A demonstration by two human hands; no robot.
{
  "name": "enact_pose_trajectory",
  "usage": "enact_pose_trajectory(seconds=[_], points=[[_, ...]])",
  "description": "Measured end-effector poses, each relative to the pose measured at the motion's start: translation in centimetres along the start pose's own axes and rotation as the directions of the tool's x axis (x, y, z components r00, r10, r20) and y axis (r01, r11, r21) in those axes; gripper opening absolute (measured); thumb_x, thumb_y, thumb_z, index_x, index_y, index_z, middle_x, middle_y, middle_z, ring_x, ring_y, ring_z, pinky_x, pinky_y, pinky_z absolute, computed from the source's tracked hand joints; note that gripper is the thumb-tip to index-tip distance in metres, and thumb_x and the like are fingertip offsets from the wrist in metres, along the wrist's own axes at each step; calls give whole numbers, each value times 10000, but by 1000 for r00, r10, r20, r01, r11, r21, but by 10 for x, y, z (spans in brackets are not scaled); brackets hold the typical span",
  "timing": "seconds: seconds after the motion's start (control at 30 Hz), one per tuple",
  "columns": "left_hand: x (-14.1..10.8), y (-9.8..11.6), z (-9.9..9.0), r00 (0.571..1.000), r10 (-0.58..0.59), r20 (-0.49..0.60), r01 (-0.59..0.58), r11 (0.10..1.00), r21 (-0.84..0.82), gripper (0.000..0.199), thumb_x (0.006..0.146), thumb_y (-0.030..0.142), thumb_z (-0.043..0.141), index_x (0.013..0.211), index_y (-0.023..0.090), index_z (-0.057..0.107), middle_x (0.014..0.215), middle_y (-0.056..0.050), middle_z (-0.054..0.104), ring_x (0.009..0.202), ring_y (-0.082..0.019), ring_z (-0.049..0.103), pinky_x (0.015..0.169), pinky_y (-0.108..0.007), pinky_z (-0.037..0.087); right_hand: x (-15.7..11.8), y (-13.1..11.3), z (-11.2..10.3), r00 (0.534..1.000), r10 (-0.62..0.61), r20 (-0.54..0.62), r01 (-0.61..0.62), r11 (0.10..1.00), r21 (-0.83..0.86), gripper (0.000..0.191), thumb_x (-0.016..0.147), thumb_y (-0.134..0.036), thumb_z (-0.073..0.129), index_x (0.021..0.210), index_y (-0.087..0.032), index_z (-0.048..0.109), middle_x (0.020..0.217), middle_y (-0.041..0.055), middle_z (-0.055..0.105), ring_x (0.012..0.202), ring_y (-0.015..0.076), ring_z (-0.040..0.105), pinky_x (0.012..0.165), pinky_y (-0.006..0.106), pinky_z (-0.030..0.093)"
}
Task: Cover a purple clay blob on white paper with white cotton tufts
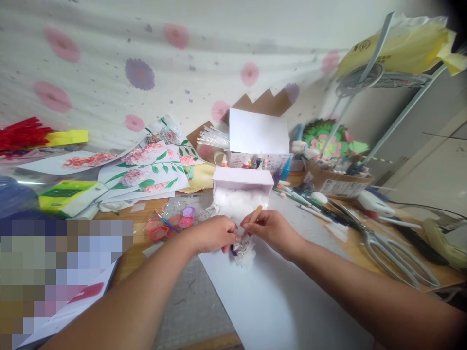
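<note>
My right hand [273, 232] pinches a light wooden stick [256, 214], which slants up out of its fingers. Close beside it, my left hand [216, 232] is closed at the fingertips; what it grips is too small to make out. Just under both hands sits a crumpled white, tissue-like clump [245, 252] with a dark purple part at its left side. It is over a pale sheet [288, 301]. Right behind the hands, an open white box [242, 178] holds fluffy white stuffing like cotton [233, 201].
Large scissors [397, 257], brushes and a cardboard box of pens [343, 184] lie right. Left are flower paintings [146, 170], a yellow-green box [69, 197] and orange glasses-like plastic [156, 228]. Small bottles [280, 172] stand behind the white box. A cutting mat [193, 301] lies beneath.
</note>
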State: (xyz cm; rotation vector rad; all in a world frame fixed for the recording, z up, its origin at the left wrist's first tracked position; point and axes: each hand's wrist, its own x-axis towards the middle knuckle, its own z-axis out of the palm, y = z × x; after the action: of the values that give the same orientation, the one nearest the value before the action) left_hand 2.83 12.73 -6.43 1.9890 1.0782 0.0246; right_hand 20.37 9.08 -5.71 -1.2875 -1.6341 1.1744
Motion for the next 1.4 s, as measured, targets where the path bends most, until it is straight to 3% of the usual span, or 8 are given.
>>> enact_pose_trajectory(seconds=[0.37, 0.57, 0.83, 0.97, 1.13, 1.3, 1.4], points=[[3, -2, 2, 996, -47, -72, 49, 998, 35, 284, 751, 419, 418, 625, 185, 519, 551, 29, 582, 459, -100, 453, 400, -213, 297, -1, -1, 1, 1000, -8, 2, 8, 965, -260, 103, 703, -208, 543, 640, -173, 616, 593, -6, 612, 565, 129, 560, 552, 231, 420], [4, -4, 5, 996, -22, -85, 28, 998, 65, 262, 744, 395, 418, 640, 189, 543, 557, 32, 592, 445, -99, 461, 395, -216, 298, 0, 4, 2, 989, -143, 32, 146, 940, -309, 109, 707, -203, 565, 605, -181, 599, 730, 1, 621, 668, 126, 552, 620, 231, 408], [1, -4, 1, 996, 55, -71, -57, 998, -25, 157, 718, 305, 448, 729, 197, 562, 570, 40, 572, 508, -104, 480, 444, -205, 323, -3, -2, 2, 975, -161, 153, 217, 842, -495, 122, 710, -135, 565, 596, -172, 585, 732, 5, 594, 625, 107, 524, 592, 221, 393], [-1, -4, -3, 996, 80, -38, -83, 993, -87, 185, 721, 315, 477, 816, 199, 584, 605, 36, 568, 524, -101, 466, 457, -199, 317, -4, -3, 1, 956, -223, 190, 287, 841, -458, 104, 705, -129, 585, 615, -176, 611, 739, 13, 602, 709, 136, 545, 663, 247, 404], [-4, -1, -8, 994, 109, 27, -104, 985, -140, 242, 729, 357, 519, 898, 205, 604, 593, 38, 547, 541, -98, 459, 478, -194, 313, -2, 1, -26, 989, -140, -47, 132, 979, -153, 144, 728, -247, 579, 612, -164, 600, 724, 18, 613, 684, 141, 563, 675, 266, 424], [-8, 2, -12, 989, 99, 114, -88, 991, -102, 266, 716, 365, 562, 937, 236, 635, 594, 40, 546, 550, -94, 465, 481, -186, 303, -2, 16, -56, 985, -29, -168, -13, 970, -241, 160, 700, -319, 604, 642, -170, 623, 711, 20, 616, 668, 161, 559, 642, 285, 415], [-9, 3, -15, 984, 96, 153, -88, 994, -61, 274, 721, 373, 558, 948, 255, 657, 583, 35, 545, 541, -94, 454, 477, -186, 299, -3, 27, -60, 984, -52, -172, 15, 978, -210, 168, 699, -329, 608, 637, -175, 632, 811, 36, 616, 758, 176, 573, 698, 296, 423]])
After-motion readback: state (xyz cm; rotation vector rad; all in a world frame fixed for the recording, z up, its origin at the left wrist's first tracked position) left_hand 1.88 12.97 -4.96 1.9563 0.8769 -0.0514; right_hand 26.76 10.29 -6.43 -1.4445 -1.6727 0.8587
